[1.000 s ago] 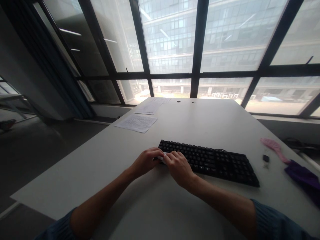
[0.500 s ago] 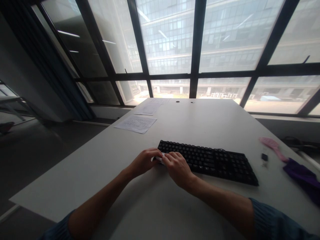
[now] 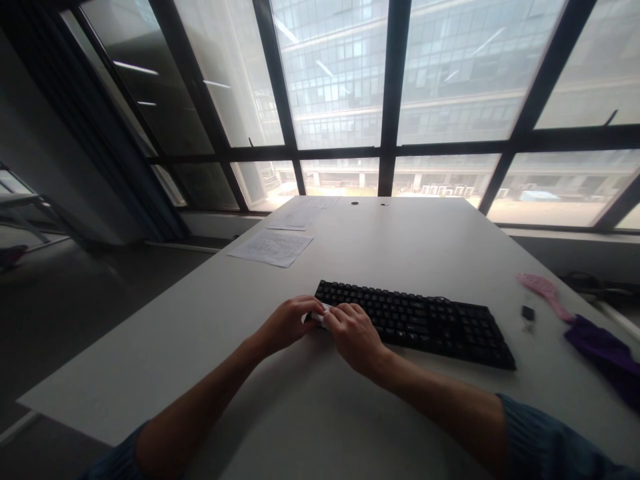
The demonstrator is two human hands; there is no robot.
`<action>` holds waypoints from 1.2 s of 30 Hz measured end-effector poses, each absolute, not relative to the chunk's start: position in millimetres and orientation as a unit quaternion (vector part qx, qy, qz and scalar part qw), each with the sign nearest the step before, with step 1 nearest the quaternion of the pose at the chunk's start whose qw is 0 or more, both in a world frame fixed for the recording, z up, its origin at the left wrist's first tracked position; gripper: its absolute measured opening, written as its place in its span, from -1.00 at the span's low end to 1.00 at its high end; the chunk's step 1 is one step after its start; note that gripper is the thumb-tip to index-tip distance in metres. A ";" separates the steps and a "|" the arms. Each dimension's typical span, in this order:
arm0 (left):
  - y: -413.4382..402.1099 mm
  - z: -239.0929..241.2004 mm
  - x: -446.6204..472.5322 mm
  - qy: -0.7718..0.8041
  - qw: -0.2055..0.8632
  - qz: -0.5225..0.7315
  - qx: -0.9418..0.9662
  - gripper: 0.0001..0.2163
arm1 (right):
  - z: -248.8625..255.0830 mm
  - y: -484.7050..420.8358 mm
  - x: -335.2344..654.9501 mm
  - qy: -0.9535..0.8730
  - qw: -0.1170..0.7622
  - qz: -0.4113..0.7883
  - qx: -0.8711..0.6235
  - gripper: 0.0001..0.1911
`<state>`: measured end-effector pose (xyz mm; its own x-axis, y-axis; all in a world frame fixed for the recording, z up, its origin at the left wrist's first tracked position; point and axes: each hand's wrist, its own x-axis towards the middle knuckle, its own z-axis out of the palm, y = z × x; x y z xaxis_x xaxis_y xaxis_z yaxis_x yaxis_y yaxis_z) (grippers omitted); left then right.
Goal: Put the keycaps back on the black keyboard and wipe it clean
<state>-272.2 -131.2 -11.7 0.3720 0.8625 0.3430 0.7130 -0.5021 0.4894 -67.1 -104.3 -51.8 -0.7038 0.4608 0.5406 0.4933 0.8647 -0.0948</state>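
Observation:
A black keyboard (image 3: 415, 323) lies slightly slanted on the white table. At its left end, my left hand (image 3: 293, 323) is closed, its fingertips pinching a small crumpled white tissue (image 3: 320, 319). My right hand (image 3: 357, 337) bends over the keyboard's left keys, its fingers closed on the same white tissue from the other side. The fingertips of both hands nearly meet. Most of the tissue is hidden by the fingers, and the keys beneath are covered.
Printed paper sheets (image 3: 273, 247) lie on the table (image 3: 390, 253) at the far left. To the keyboard's right are a small dark USB-stick-like object (image 3: 528, 313), a pink brush-like item (image 3: 543, 288) and a purple cloth (image 3: 603, 350). Large windows stand behind the table.

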 end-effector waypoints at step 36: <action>-131.6 -14.8 -271.4 0.492 0.087 0.285 0.818 -0.84 | -52.1 -104.7 -67.5 -0.915 0.306 -0.038 -0.260 -0.85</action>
